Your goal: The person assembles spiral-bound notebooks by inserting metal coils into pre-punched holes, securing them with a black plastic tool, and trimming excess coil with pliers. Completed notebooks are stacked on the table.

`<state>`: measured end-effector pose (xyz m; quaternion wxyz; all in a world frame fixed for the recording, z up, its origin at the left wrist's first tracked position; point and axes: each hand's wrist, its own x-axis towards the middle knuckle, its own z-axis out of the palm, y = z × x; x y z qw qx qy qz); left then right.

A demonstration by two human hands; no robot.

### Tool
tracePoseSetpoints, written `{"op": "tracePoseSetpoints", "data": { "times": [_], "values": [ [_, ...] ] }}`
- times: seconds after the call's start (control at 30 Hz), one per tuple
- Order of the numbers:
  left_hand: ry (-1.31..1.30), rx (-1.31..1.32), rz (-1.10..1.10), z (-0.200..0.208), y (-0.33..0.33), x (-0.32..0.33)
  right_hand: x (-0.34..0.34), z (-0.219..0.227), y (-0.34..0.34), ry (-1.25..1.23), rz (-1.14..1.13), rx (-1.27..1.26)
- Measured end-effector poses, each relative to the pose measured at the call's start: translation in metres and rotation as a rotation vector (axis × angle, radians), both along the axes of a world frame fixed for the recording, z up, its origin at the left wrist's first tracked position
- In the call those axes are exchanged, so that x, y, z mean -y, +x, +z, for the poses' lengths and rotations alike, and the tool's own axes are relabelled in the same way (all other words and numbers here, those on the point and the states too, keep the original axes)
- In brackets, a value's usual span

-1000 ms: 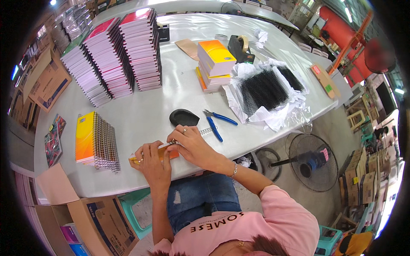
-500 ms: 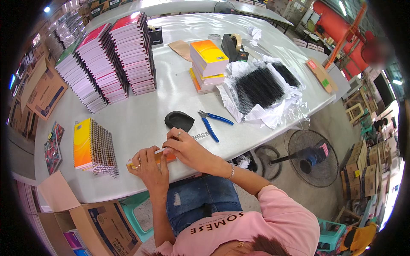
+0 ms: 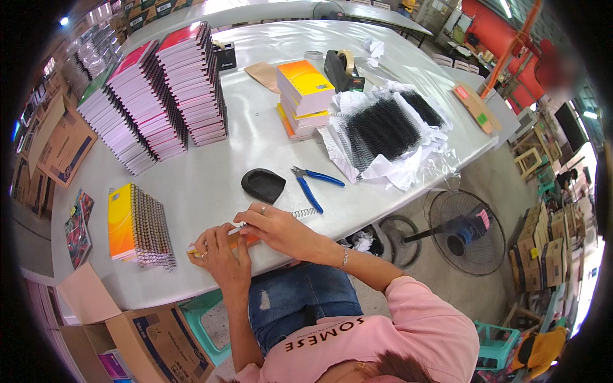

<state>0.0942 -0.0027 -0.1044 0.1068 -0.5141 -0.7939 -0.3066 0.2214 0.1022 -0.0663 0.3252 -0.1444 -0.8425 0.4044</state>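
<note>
Staying at the orange notebook (image 3: 253, 240) as before, hands (image 3: 225, 260) nearly touching

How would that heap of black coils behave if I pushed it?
The black coils would probably flex, being thin open spirals. They may snag together, since they lie packed closely. The crumpled paper beneath might slide along.

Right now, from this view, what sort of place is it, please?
Probably a bookbinding workshop: tall stacks of spiral-bound books, black coils on white paper, and blue-handled cutters.
</note>
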Motion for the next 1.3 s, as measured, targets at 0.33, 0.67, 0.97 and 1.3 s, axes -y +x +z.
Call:
{"op": "tracePoseSetpoints", "data": {
  "times": [0.33,0.67,0.97,1.3],
  "values": [
    [0.007,-0.004,0.004,-0.003,0.000,0.000,-0.004,0.000,0.004,0.125,0.025,0.026],
    [0.027,-0.017,-0.024,-0.003,-0.003,0.003,-0.004,0.002,0.007,0.020,0.059,-0.008],
    [0.032,-0.036,-0.024,-0.005,-0.003,0.005,0.001,-0.008,0.002,0.013,0.003,-0.024],
    [0.170,0.130,-0.020,-0.006,-0.003,0.008,0.008,-0.015,-0.003,0.188,-0.132,-0.063]
  ]
}}
